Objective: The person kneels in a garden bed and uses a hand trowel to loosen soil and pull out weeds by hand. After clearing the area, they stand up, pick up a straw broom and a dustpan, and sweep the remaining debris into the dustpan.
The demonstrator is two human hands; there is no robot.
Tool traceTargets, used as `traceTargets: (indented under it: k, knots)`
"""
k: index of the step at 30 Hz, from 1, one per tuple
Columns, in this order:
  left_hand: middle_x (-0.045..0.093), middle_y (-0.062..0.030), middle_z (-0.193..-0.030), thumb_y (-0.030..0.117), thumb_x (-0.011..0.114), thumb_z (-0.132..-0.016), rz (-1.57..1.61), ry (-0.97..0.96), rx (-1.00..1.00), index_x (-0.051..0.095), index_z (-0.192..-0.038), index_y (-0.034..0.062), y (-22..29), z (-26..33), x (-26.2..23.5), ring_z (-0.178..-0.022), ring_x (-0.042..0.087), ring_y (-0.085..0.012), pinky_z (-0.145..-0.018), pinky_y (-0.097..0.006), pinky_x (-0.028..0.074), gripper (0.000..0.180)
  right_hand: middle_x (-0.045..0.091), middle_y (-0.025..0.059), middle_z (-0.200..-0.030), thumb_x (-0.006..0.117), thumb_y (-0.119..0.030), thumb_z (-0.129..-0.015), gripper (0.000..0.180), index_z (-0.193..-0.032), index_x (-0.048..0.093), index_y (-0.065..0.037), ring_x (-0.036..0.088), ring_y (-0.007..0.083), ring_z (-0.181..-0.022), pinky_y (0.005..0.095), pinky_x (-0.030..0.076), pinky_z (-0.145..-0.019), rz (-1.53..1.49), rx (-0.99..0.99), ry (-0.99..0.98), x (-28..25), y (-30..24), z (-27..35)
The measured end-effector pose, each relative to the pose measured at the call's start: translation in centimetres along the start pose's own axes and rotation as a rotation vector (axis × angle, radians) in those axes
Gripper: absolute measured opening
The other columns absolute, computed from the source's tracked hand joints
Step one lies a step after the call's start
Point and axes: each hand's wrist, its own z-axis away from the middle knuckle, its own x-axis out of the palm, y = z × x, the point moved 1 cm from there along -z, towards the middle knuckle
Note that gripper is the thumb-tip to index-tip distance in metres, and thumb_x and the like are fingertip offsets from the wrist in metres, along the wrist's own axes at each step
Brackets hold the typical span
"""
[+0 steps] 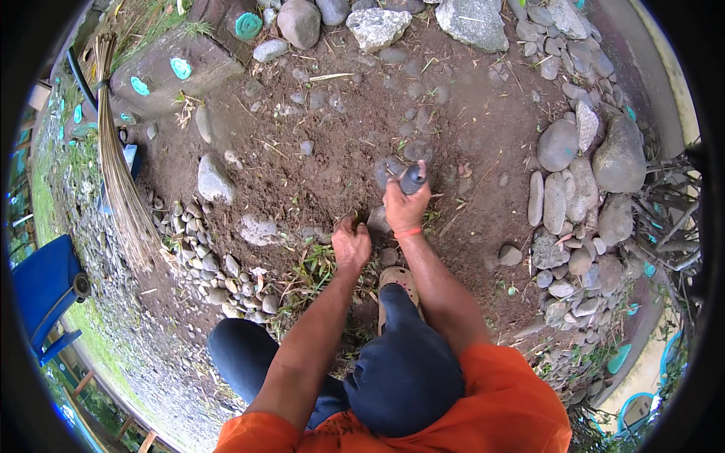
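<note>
A: Two hands in view, both the person's own. Right hand [405,208] is wrapped tight around one dark grey tool handle [413,179]; the handle's butt end points up toward the camera. The working end is hidden below the fist, so I can't tell what kind of tool it is.

B: And the left?

A: Left hand [351,243] is down on the bare soil [340,151], fingers curled into the ground just beside a tuft of grass [313,264]. Whether it grips anything, cannot tell. The two hands are near each other, not touching.

B: Anything on the wrist?

A: One orange band [408,233] on the right wrist.

B: Count the surroundings.

A: One sandalled foot [398,278] below the hands, knee drawn up in dark trousers. One straw broom [121,174] lying along the left side of the patch. One blue container [41,291] at far left, well apart from the hands. Three turquoise patches on the slab-like stones [170,72] at top left. Loose stones too many to count: a band of small pebbles [219,279] left of the leg, larger rounded rocks [581,181] piled along the right edge.

B: Where is the tool relative to all that?

A: Mid-patch, over the soil, between the pebble band and the right-hand rocks.
</note>
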Motion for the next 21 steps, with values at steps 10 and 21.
traceTargets:
  k: [10, 21]
  knots:
    - [0.055, -0.014, -0.113, 0.011, 0.059, -0.077, -0.716, -0.517, 0.6, 0.063, -0.101, 0.0054, -3.5, 2.2, -1.2, -0.109, 0.054, -0.0336, -0.092, -0.045, 0.048, 0.025, 0.058, 0.0033, -0.083, 0.062, -0.001, -0.075, 0.033, -0.107, 0.055, 0.0, 0.059, 0.0124, -0.076, 0.0307, 0.051, -0.072, 0.064, 0.245, 0.253, -3.0, 0.2, -1.6]
    - [0.06, -0.0139, -0.11, 0.015, 0.061, -0.075, -0.951, -0.837, 0.715, 0.066, -0.1, 0.0067, -7.3, 8.1, -6.5, -0.113, 0.054, -0.032, -0.094, -0.044, 0.049, 0.027, 0.055, -0.0007, -0.073, 0.066, -0.003, -0.081, 0.019, -0.093, 0.051, -0.003, 0.054, 0.0093, -0.063, 0.0272, 0.047, -0.059, -0.059, -0.078, 0.138, -3.8, 0.0, 5.0]
